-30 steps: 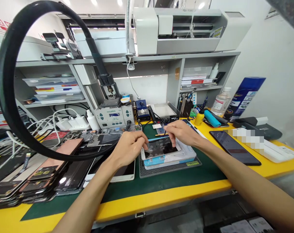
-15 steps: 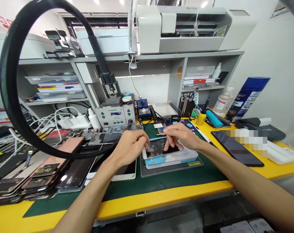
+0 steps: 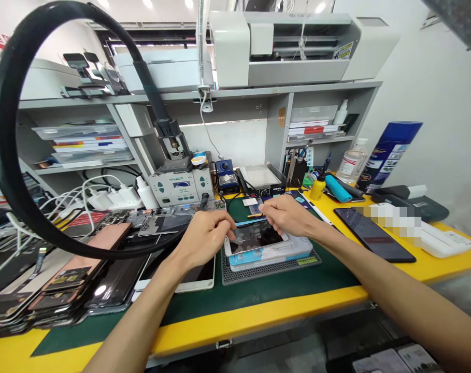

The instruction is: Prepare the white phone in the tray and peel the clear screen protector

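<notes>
A white-framed phone (image 3: 254,238) with a dark, glossy screen lies on a pale blue-and-white box (image 3: 274,257). At the phone's left end, my left hand (image 3: 208,233) has its fingers curled down onto the edge. My right hand (image 3: 285,213) is closed over the phone's far edge, thumb and fingers drawn together; what is in the pinch is too small to make out. A thin gold-coloured strip (image 3: 254,215) shows just left of those fingertips. Under the box is a grey perforated mat (image 3: 239,280).
Stacked phone parts (image 3: 75,269) and a white tablet (image 3: 204,274) lie to the left. A black hose (image 3: 2,150) loops at upper left from the hot-air station (image 3: 181,187). On the right are a dark tablet (image 3: 375,235), a yellow bottle (image 3: 317,188) and a blue can (image 3: 390,155).
My right hand's fingers, earlier spread down over the screen, have drawn together near the far edge. My left hand stays at the phone's left end. The whole view has shifted slightly.
</notes>
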### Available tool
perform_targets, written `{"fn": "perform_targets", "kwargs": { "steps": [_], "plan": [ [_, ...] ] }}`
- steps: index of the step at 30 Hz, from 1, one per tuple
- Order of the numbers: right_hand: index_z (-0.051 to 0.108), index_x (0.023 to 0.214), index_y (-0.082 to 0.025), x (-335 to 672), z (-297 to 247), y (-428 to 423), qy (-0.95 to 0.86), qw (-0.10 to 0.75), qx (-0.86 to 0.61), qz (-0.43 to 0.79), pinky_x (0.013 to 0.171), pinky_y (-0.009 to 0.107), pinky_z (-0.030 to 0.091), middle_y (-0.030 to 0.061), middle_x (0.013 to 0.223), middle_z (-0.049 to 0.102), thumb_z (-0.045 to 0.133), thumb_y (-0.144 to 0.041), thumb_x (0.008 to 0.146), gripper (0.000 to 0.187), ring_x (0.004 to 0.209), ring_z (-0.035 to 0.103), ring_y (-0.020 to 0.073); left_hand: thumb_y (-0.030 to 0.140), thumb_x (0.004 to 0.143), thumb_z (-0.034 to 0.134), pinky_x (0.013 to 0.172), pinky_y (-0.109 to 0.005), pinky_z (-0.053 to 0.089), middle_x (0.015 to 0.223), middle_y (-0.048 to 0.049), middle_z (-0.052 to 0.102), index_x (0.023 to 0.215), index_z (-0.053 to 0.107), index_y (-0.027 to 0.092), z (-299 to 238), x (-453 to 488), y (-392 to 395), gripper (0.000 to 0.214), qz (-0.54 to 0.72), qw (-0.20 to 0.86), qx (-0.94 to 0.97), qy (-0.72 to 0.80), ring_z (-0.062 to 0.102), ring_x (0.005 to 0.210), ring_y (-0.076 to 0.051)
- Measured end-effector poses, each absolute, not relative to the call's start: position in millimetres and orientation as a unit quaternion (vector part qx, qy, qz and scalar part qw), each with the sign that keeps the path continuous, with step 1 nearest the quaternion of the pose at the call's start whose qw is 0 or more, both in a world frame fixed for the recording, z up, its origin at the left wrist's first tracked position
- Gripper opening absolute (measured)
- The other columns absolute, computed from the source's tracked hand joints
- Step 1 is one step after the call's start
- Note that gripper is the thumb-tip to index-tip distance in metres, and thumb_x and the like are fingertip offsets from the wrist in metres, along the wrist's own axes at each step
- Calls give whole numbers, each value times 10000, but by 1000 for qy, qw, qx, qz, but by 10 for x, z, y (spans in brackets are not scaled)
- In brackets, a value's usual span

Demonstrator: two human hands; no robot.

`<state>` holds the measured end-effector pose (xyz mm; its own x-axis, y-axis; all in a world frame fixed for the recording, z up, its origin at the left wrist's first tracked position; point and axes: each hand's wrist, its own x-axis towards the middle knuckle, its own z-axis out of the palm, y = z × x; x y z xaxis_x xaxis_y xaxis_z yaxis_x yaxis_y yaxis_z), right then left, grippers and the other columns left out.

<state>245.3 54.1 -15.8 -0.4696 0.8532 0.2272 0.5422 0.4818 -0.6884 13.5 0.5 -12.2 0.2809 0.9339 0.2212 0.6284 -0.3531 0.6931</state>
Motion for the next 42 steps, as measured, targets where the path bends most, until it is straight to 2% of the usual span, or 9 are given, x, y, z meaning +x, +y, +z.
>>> {"fn": "perform_targets", "kwargs": {
  "steps": [3, 8, 13, 18, 22, 25, 32, 36, 42],
  "plan": [
    [490, 524, -184, 2456, -170, 541, -782, 319, -378, 378, 454, 224, 375, -13, 405, 512, 472, -345, 953, 459, 445, 656, 162, 162, 819, 410, 502, -259, 344, 720, 31, 760, 773, 689, 180, -117, 134, 4, 284, 310, 244, 762, 513, 470, 473, -131],
    [538, 552, -171, 2459, -209, 543, -725, 304, -301, 540, 318, 199, 208, 27, 442, 530, 520, -449, 929, 469, 657, 762, 270, 162, 812, 418, 510, -253, 346, 725, 27, 762, 775, 700, 177, -104, 142, 0, 284, 308, 231, 766, 515, 474, 479, -127],
    [537, 519, -165, 2454, -167, 526, -751, 306, -345, 473, 371, 202, 275, 22, 434, 543, 499, -388, 940, 479, 573, 736, 217, 167, 828, 417, 488, -249, 334, 727, 28, 762, 783, 696, 179, -98, 145, -3, 283, 303, 230, 764, 521, 439, 448, -116],
    [528, 526, -179, 2488, -68, 531, -792, 304, -405, 342, 562, 251, 416, 18, 447, 586, 453, -361, 951, 469, 514, 665, 169, 181, 831, 429, 469, -252, 325, 734, 29, 756, 801, 695, 180, -91, 126, 6, 267, 311, 239, 755, 525, 416, 436, -111],
    [405, 523, -204, 2581, -24, 598, -847, 226, -429, 217, 489, 268, 273, -43, 446, 441, 583, -426, 877, 454, 447, 422, 103, 224, 850, 443, 474, -263, 319, 769, 24, 746, 832, 688, 186, -97, 96, 32, 248, 314, 230, 748, 537, 414, 431, -108],
    [374, 547, -208, 2646, -10, 643, -870, 135, -420, 218, 466, 270, 210, -63, 496, 356, 668, -501, 808, 491, 478, 308, 90, 258, 863, 451, 531, -271, 358, 790, 13, 730, 883, 690, 192, -105, 71, 55, 248, 305, 195, 752, 550, 470, 487, -127],
    [448, 575, -213, 2634, -17, 635, -867, 59, -427, 251, 442, 270, 218, -53, 521, 434, 725, -594, 731, 496, 483, 360, 103, 266, 849, 438, 626, -311, 389, 981, -77, 712, 925, 670, 189, -129, 51, 120, 255, 196, 85, 773, 597, 631, 748, -238],
    [495, 591, -207, 2627, -18, 643, -859, 53, -432, 268, 452, 265, 241, -47, 535, 472, 714, -577, 752, 459, 490, 375, 104, 254, 849, 429, 629, -313, 386, 932, -80, 716, 898, 663, 208, -164, 33, 144, 244, 160, 77, 780, 600, 645, 798, -264],
    [594, 667, -190, 2685, -17, 693, -862, 57, -417, 281, 476, 254, 267, -36, 577, 530, 708, -509, 781, 357, 531, 423, 111, 297, 879, 417, 595, -306, 347, 791, -64, 705, 789, 636, 229, -181, -4, 142, 246, 151, 83, 785, 595, 624, 721, -256]
  ]
}}
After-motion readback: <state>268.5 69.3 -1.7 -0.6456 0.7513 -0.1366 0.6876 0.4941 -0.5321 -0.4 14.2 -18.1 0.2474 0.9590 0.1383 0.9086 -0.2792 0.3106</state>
